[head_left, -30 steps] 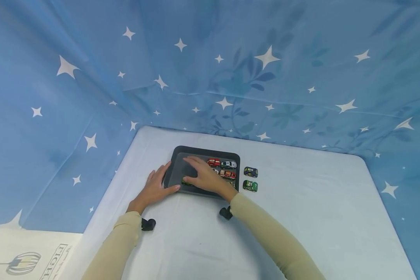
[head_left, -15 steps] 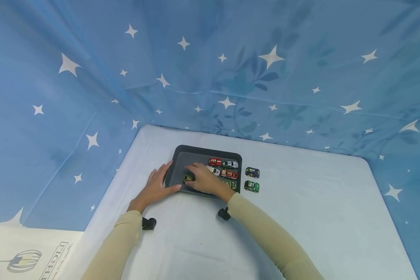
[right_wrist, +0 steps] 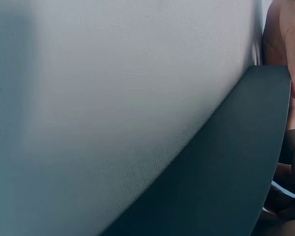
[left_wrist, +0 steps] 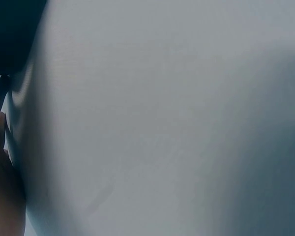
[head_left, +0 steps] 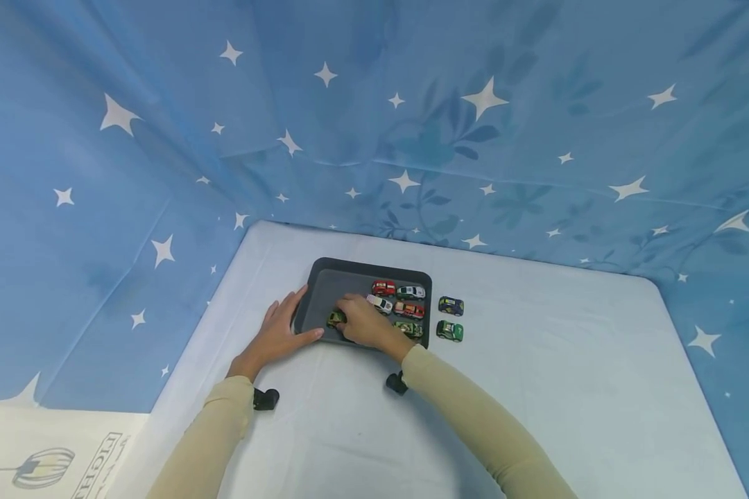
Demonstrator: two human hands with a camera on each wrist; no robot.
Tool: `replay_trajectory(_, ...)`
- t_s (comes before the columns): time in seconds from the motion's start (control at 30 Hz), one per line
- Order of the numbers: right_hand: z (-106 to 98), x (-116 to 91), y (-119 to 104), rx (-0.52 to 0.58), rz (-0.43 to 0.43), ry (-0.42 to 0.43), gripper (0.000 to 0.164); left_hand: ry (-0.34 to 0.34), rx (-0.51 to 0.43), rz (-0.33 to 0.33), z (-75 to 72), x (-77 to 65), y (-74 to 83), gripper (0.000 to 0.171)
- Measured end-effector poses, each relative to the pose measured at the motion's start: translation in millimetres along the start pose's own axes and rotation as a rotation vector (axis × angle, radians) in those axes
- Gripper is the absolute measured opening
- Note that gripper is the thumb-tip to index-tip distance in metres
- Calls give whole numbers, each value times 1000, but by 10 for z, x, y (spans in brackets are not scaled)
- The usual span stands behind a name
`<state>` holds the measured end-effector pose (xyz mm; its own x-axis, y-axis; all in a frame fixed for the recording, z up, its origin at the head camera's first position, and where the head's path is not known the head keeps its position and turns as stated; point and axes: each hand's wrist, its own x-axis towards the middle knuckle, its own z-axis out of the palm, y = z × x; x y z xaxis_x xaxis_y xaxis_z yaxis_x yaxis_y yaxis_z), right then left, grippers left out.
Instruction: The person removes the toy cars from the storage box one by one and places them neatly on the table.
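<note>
Inside the dark grey tray (head_left: 343,266), my right hand (head_left: 363,321) pinches a small green toy car (head_left: 333,319) near the front left, and the hand covers part of it. My left hand (head_left: 277,336) rests on the tray's left front corner. Its fingers lie spread along the left rim, and the thumb points along the front rim. At the tray's right side stand a red toy car (head_left: 383,287), a white-and-green toy car (head_left: 410,292), a white toy car (head_left: 380,303), an orange-red toy car (head_left: 408,310) and a camouflage-green toy car (head_left: 408,329).
Right of the tray, a dark blue toy car (head_left: 451,305) and a green toy car (head_left: 450,330) stand on the white-covered table (head_left: 555,360). A blue star-patterned curtain (head_left: 537,138) hangs behind. The tray's outer wall (right_wrist: 221,162) fills much of the right wrist view.
My right hand has come down and drawn slightly right, its fingers closing on the green toy car at the tray's front left. My left hand has stayed at the tray corner.
</note>
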<state>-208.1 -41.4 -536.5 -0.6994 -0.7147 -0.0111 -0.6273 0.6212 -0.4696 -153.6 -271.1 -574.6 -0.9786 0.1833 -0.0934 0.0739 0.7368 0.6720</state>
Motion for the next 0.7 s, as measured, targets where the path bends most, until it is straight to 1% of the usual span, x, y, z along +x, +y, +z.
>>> replay_trajectory(0.3,13,0,-12,1,-13,32,20,5,-6,1,-5,-10,23,100)
replay_trajectory(0.47,-10,-12,-35,10,-26,45,21,2,-5,-8,-4,-19,29,100)
replay_trajectory(0.7,-96,-29,-51,14,-44,82,25,3,-17,-7,-7,-33,39,100)
